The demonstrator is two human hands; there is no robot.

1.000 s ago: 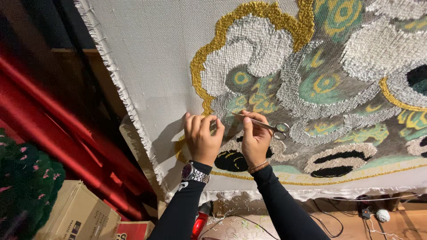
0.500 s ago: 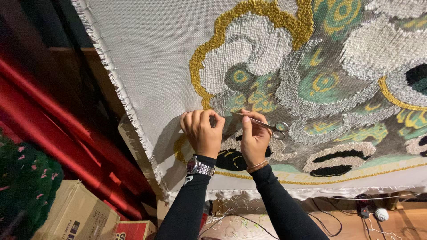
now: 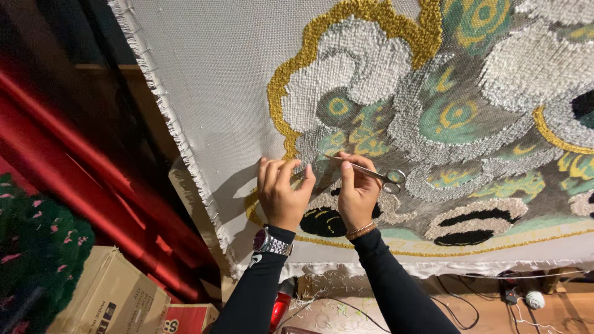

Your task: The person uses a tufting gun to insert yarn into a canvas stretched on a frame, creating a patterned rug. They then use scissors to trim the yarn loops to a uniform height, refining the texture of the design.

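Tufted rug (image 3: pixel 204 93) stretched upright, gold, green, white pile. Left hand (image 3: pixel 281 195) pressed on its cloth, fingers spread, empty. Right hand (image 3: pixel 357 192) just beside, fingers gripping small scissors (image 3: pixel 371 173), blades against pile.

The left hand (image 3: pixel 283 195) has moved a little to the right along the tufted rug (image 3: pixel 396 117) and now lies closer to the right hand (image 3: pixel 357 192). The scissors (image 3: pixel 370 172) have shifted slightly left, so the tips (they point left) now almost meet the left fingertips.
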